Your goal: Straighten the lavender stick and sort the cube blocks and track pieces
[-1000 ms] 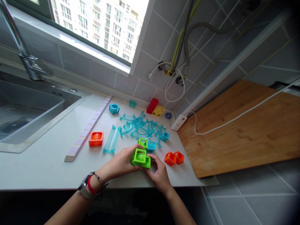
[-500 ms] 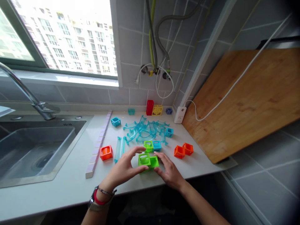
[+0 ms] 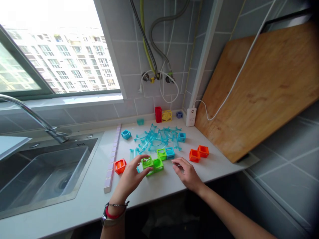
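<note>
My left hand [image 3: 131,175] is closed around a bright green open-frame cube block [image 3: 147,161], thumb in front and fingers behind. A second green cube block [image 3: 158,164] adjoins its right side; whether the two are joined I cannot tell. My right hand [image 3: 187,173] hovers over the counter to their right, fingers loosely curled and thumb apart, with nothing in it. Just behind stand another green cube [image 3: 161,154] and a blue cube [image 3: 170,153], side by side. Two orange cubes [image 3: 194,156] touch each other right of my right hand. One more orange cube [image 3: 120,166] lies left of my left hand.
Clear blue curved track pieces [image 3: 152,139] lie heaped mid-counter. Blue cubes [image 3: 126,134] flank the heap. A red block [image 3: 158,114] and a yellow block [image 3: 166,116] stand by the wall. A long pale strip [image 3: 112,159] borders the sink [image 3: 74,196]. A wooden board [image 3: 261,89] leans right.
My right hand has come away from the green blocks and moved right. My left hand now grips the left green block. The camera view has shifted and turned a little.
</note>
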A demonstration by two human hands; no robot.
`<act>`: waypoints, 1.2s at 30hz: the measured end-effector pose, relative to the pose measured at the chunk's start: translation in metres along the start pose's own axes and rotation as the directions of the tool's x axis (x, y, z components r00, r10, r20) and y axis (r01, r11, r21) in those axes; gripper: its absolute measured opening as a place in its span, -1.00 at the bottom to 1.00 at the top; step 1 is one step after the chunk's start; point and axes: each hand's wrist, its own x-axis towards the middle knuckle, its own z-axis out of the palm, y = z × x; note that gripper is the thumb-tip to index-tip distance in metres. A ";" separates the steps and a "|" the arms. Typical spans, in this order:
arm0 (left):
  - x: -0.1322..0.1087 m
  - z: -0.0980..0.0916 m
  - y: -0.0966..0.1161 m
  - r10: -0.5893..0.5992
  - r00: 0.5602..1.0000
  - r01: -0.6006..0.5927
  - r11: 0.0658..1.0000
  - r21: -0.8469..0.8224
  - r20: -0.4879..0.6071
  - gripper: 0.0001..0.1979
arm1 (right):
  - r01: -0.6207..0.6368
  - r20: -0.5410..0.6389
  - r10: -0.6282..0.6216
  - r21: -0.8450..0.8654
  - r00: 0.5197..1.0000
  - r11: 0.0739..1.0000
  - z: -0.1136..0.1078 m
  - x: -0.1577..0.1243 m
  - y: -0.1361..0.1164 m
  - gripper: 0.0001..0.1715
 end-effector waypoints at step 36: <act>0.011 0.034 -0.008 0.007 0.979 0.088 0.887 -0.453 0.205 -0.24 | -0.179 -0.153 0.201 0.150 0.968 0.972 0.005 0.016 0.021 -0.41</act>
